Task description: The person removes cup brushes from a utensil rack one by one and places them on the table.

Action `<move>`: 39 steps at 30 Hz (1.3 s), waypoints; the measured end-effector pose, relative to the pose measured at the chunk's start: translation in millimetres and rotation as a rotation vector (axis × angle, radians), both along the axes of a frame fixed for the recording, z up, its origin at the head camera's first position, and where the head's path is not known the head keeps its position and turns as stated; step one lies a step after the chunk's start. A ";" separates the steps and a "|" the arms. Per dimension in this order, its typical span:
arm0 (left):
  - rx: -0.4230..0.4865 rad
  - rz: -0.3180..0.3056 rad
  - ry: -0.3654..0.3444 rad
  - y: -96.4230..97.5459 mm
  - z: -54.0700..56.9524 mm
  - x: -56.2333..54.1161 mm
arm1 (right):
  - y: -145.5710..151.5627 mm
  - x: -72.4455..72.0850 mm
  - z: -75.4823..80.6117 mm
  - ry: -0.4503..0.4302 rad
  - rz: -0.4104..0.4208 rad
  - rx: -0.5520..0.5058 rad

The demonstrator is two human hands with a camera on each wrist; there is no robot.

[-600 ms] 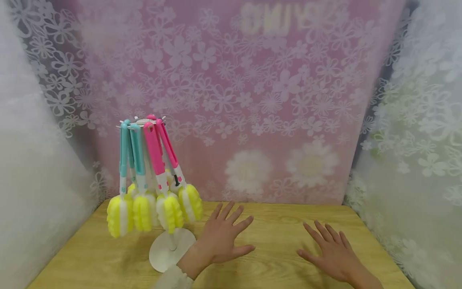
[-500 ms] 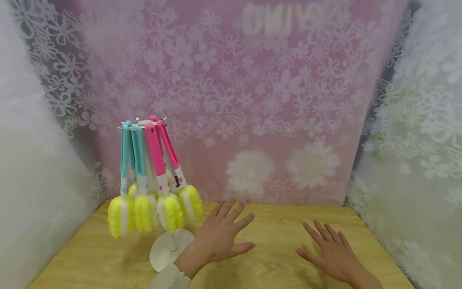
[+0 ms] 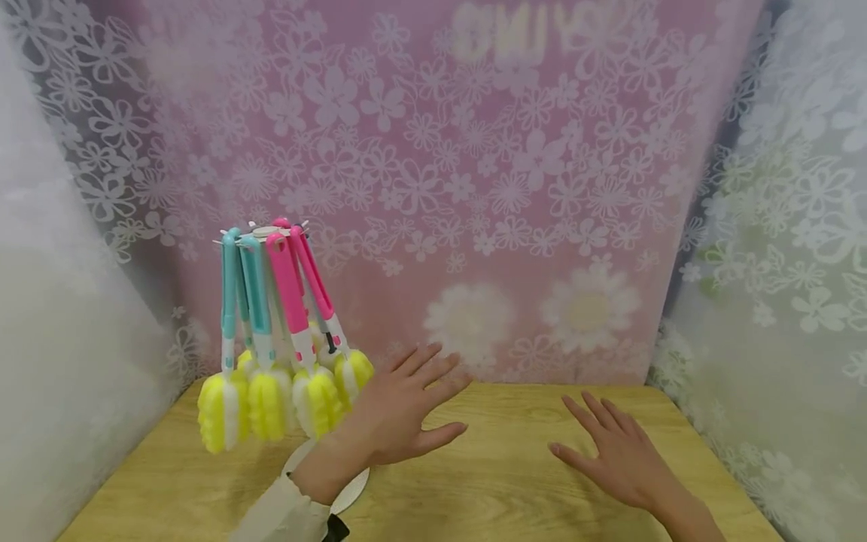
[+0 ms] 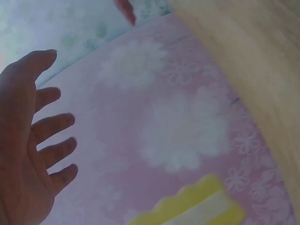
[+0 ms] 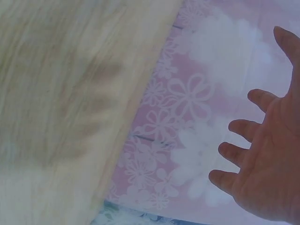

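Note:
Several sponge brushes (image 3: 287,282) with yellow-and-white heads hang from a white rack, some with teal handles and some with pink. My left hand (image 3: 389,414) is spread above the table just right of the brush heads, its wrist hiding part of the rack's round base (image 3: 352,493). My right hand (image 3: 616,452) hovers farther right, fingers apart and holding nothing. In the left wrist view the left hand (image 4: 28,140) has an empty palm, with one yellow-and-white sponge head (image 4: 197,204) at the lower edge. The right wrist view has the right hand (image 5: 269,154) with fingers spread.
A wood-grain table (image 3: 515,482) lies under both hands. Behind it hangs a pink flowered curtain (image 3: 433,188). White flowered sheets (image 3: 799,301) close off the right and left sides.
Both hands have risen from the table a little. The left hand has also shifted slightly left, its forearm now covering more of the rack's base. The brushes hang as before.

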State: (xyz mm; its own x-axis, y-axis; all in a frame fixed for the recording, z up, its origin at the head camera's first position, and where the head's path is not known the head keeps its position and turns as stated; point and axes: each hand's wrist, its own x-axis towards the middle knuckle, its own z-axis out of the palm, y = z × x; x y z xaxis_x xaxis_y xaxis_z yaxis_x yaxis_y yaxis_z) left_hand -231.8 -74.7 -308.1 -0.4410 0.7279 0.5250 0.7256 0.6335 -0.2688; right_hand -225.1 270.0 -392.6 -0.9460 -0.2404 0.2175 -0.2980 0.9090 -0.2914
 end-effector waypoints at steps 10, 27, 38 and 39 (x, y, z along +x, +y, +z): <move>0.049 -0.096 0.093 -29.4 49.7 2.0 | -20.5 -4.5 16.3 0.037 0.049 0.012; 0.097 -0.015 0.156 -71.2 112.9 1.6 | -46.2 -19.4 28.9 0.078 0.105 0.004; 0.106 0.037 0.156 -86.3 130.3 -1.6 | -62.4 -33.9 51.6 0.123 0.142 0.014; 0.108 0.040 0.158 -87.7 131.2 -1.8 | -64.7 -34.7 53.3 0.119 0.140 0.016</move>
